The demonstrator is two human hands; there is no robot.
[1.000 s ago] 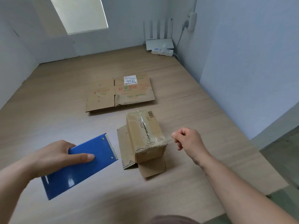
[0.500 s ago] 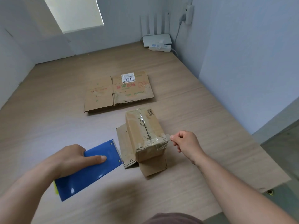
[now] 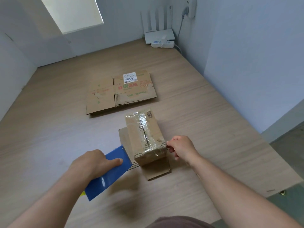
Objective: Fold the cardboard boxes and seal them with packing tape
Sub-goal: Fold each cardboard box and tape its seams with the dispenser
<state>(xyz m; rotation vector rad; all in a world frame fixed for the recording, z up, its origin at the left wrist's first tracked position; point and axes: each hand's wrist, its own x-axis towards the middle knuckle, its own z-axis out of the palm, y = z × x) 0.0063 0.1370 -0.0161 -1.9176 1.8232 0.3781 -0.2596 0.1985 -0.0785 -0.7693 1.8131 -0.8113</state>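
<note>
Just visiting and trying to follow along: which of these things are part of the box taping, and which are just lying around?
In use: small box, its clear tape, blue tape dispenser gripped by the left hand, right hand pinching the tape at the box's corner, flattened box behind.

Lying about: white router, power strip, wall plug.

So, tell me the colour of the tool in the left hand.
The tape dispenser is blue; head view.
</note>
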